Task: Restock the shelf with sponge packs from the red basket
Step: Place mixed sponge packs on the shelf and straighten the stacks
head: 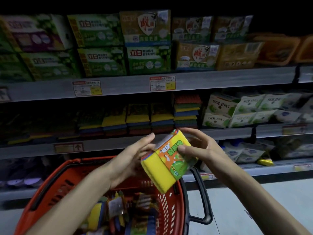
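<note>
I watch both hands hold one yellow sponge pack (166,162) tilted above the red basket (50,180), in front of the shelf (118,144). The right hand (201,146) pinches it, thumb on the printed front and fingers curled behind. The left hand (133,156) lies against its left side with fingers fairly straight. More packs (115,211) lie in the basket; stacked sponges (138,117) line the shelf.

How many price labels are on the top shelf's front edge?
2: a price label left of centre, another mid-shelf; a cut-off label far left may be a third.
</note>
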Demonstrator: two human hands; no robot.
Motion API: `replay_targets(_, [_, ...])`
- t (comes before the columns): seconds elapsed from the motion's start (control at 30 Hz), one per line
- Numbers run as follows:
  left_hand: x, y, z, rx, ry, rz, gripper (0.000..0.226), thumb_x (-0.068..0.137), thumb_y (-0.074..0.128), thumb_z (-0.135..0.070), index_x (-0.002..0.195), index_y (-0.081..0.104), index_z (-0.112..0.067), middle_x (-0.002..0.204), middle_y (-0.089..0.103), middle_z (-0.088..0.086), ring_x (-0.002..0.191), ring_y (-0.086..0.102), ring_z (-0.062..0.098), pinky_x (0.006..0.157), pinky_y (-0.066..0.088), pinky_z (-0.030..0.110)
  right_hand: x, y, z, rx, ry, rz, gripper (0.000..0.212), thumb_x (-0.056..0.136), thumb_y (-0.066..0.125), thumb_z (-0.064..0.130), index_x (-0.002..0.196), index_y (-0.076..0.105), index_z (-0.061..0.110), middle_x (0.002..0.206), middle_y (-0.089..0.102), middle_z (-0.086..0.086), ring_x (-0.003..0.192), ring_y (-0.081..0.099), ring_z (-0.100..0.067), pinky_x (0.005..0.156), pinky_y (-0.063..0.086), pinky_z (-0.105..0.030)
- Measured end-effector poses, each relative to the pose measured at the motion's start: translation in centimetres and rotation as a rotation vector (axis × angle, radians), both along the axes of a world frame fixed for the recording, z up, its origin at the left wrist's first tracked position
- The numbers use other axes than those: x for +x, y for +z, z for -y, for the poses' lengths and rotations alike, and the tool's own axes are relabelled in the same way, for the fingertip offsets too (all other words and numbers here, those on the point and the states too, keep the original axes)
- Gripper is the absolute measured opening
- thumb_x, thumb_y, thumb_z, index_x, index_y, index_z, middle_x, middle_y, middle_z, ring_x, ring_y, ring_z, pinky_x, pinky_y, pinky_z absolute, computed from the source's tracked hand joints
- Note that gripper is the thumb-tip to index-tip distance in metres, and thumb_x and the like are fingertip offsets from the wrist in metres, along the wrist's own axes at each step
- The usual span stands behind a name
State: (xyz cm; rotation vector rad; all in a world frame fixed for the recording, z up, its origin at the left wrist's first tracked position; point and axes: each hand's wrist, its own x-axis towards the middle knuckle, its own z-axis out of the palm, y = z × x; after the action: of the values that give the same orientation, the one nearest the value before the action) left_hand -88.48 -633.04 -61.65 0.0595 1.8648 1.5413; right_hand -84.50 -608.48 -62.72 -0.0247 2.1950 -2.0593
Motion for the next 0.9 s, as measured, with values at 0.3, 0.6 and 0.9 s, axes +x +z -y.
replay_targets(0.3, [1.3,-1.7,0.8,0.083,0.095,-0.358,0.065,0.062,0.086,-0.051,0.122,0.069,-0.035,0.117,0.074,-0.006,0.108,0.072,0.013,0.083,0.059,0.028,-0.3,-0.3,0.7,0.026,-0.202,-0.107,0.055,0.074,0.083,0.046,0.126,0.068,0.035,0.119,0.073,0.009,0.113,0.068,-0.005,0.085,0.057,-0.027])
replay_targets(0.6, [1.6,-1.7,0.2,0.203,0.45,-0.305,0.054,0.069,0.089,-0.039,0.116,0.07,-0.023,0.109,0.078,0.004,0.103,0.075,0.02,0.091,0.057,0.043,0.2,-1.4,1.8,-0.068,-0.478,-0.088,0.023,0.097,0.066,0.032,0.117,0.07,0.021,0.106,0.076,-0.005,0.097,0.072,-0.016,0.078,0.057,-0.031])
replay_targets(0.9, [1.5,-1.1,-2.1,0.394,0.768,-0.241,0.049,0.079,0.081,-0.03,0.116,0.061,-0.004,0.097,0.079,0.005,0.099,0.076,0.021,0.089,0.062,0.048,2.9,-0.8,6.7,-0.02,-0.401,-0.168,0.014,0.101,0.061,0.024,0.103,0.075,0.026,0.099,0.077,0.009,0.098,0.072,-0.009,0.088,0.058,-0.037])
